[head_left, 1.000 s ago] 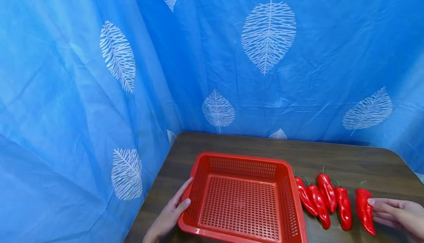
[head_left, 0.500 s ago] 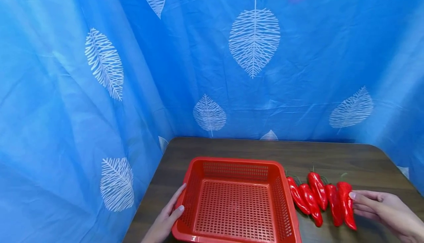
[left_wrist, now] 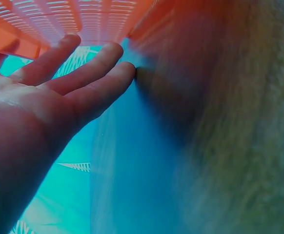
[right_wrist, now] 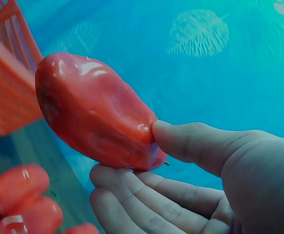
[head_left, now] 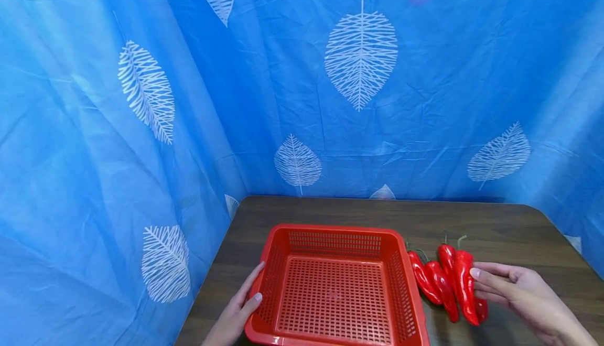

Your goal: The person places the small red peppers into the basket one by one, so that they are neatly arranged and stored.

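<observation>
1. The right hand (head_left: 521,292) is pinching one red pepper (head_left: 464,287) between its thumb and nearly straight fingertips, so it is standing only partly open.
2. That pepper is hanging stem up, and it is just now shifting leftward, overlapping from the head camera's side the row it was standing beside half a second ago.
3. The other four peppers (head_left: 441,289) are lying just beyond the basket's right side; the rightmost is now mostly hiding behind the held one.
4. The basket (head_left: 335,228) is sitting on the bench (head_left: 511,220), hardly moving; the held pepper is coming nearer but is remaining outside, so I am judging the carry only part done.
5. The left hand (head_left: 235,312) is resting against the basket's left side, fingers fairly straight, seemingly steadying it.
6. Behind, a leaf-printed blue curtain (head_left: 264,99) is hanging.
</observation>
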`<act>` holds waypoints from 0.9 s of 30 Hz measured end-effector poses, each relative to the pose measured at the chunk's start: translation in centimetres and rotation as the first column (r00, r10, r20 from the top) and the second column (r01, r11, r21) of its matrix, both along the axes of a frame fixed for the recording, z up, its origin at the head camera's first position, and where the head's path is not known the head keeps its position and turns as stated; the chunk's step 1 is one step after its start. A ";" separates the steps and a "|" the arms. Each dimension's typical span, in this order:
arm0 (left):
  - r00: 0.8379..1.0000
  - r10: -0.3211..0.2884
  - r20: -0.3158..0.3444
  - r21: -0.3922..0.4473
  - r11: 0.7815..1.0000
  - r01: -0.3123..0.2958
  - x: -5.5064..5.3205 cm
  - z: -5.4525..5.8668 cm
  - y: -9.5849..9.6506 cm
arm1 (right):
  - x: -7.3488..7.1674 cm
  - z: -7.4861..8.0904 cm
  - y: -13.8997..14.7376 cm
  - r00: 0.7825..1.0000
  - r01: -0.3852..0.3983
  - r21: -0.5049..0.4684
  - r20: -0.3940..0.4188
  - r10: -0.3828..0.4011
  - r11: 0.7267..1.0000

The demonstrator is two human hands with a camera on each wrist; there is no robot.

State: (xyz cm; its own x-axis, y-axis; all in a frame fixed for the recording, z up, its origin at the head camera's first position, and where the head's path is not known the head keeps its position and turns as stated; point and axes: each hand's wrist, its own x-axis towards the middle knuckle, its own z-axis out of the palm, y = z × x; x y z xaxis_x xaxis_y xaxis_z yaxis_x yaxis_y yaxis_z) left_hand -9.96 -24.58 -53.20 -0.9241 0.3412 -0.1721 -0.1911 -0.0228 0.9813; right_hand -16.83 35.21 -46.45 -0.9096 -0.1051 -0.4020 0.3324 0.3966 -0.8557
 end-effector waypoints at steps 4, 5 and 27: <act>1.000 -0.007 0.004 0.008 1.000 0.007 0.0 0.0 0.0 | 0.4 0.5 -1.7 1.000 -0.011 -0.051 -0.012 0.010 0.999; 1.000 -0.007 0.004 0.007 1.000 0.007 0.0 0.0 0.0 | 0.4 0.7 -2.2 1.000 -0.007 -0.065 -0.012 0.006 0.998; 0.999 -0.008 0.047 0.039 0.999 0.006 -0.3 -0.2 0.0 | -0.5 2.8 -15.5 0.979 -0.167 -0.313 -0.162 0.121 0.935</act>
State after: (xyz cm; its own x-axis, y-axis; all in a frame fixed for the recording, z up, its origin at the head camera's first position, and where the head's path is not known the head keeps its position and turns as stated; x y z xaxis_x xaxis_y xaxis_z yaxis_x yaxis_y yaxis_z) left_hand -10.27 -24.62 -53.40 -0.9127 0.3550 -0.2023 -0.2379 -0.0591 0.9695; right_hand -17.37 19.67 -43.65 -0.9190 -0.3422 -0.1957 0.1616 0.1259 -0.9788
